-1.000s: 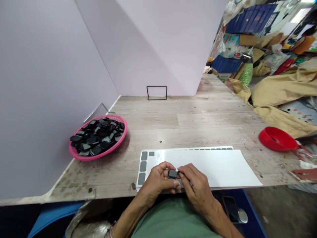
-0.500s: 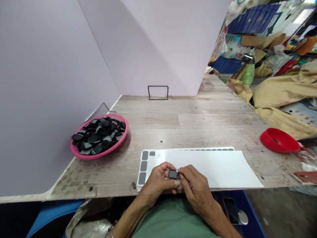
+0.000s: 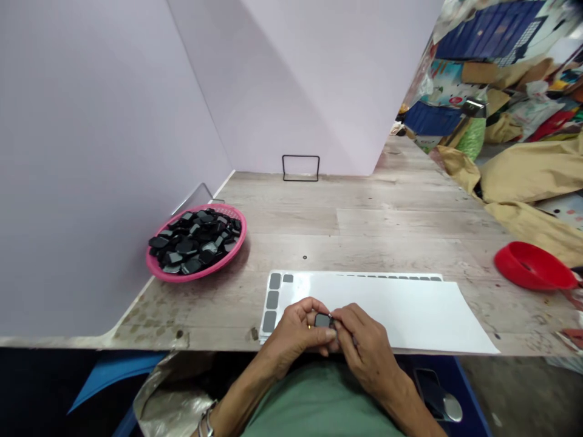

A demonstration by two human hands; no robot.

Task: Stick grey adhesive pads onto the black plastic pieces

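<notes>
A small dark piece [image 3: 323, 320] is held at the frame's lower centre, between both hands, pinched by the left hand [image 3: 303, 331], which covers more of it. Its right edge is met by the right hand's [image 3: 362, 334] bunched fingertips; whether they grip cannot be told. Its long axis seems to run left-right.

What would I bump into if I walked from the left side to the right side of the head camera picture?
Pink basket full of dark pieces → left hand holding a small dark piece → right hand → red bowl.
</notes>
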